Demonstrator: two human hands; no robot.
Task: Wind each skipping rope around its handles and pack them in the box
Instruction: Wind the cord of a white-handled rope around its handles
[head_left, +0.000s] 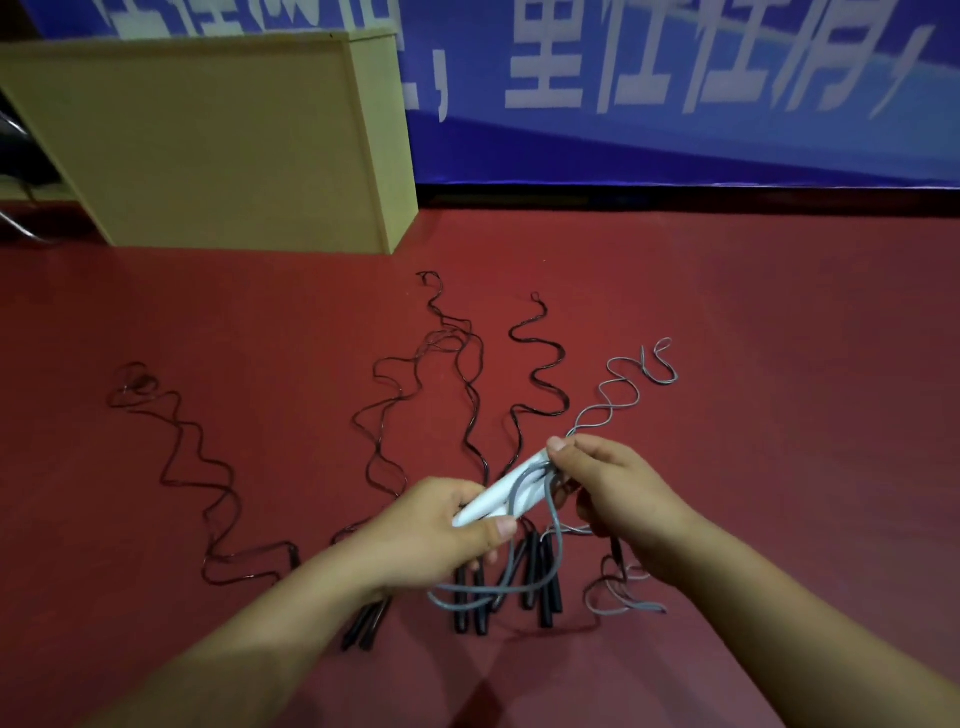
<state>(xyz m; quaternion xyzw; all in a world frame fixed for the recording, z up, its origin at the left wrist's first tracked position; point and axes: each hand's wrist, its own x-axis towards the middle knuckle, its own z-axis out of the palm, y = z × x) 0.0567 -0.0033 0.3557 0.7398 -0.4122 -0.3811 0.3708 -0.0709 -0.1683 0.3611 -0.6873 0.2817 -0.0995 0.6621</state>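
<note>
Your left hand (441, 525) grips the white handles (498, 493) low while your right hand (618, 493) pinches their upper tip, the grey rope (556, 525) looping below both hands, black ropes (535, 364) on the floor (779, 364) beyond

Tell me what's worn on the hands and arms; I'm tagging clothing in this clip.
Nothing shows. The left hand and right hand are bare, without gloves, rings or watches, and both forearms are uncovered to the frame edge, so no sleeves appear.
</note>
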